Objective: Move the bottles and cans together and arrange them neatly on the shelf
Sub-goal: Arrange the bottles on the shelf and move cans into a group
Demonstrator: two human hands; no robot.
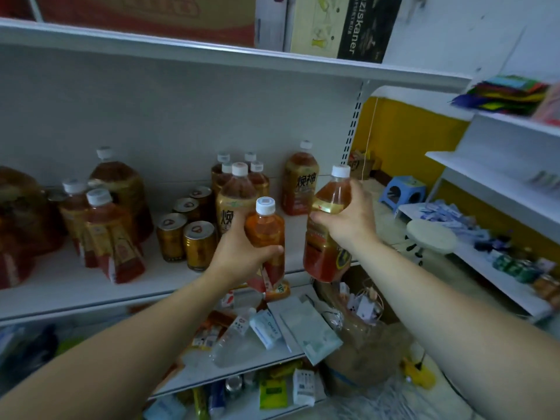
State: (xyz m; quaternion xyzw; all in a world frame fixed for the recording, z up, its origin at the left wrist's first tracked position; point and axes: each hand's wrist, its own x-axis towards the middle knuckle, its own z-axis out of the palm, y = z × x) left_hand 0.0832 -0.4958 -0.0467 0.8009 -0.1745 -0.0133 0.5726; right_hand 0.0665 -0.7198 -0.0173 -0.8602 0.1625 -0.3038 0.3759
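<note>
My left hand (239,253) grips a small orange-tea bottle (265,228) with a white cap, held in front of the white shelf (75,286). My right hand (348,219) grips a larger amber tea bottle (325,253) by its upper body, near the shelf's right end. Several tea bottles (239,189) stand clustered at the shelf's middle back, with one more bottle (300,183) to their right. Several gold cans (185,228) stand in front left of them. More bottles (100,225) stand further left.
A big dark jug (18,225) fills the shelf's far left. The upper shelf (212,53) carries cardboard boxes. Below lie packets, a clear bottle (233,344) and a brown bag (363,344). To the right are another shelf unit (497,183), a blue stool (403,192) and a round stool (430,234).
</note>
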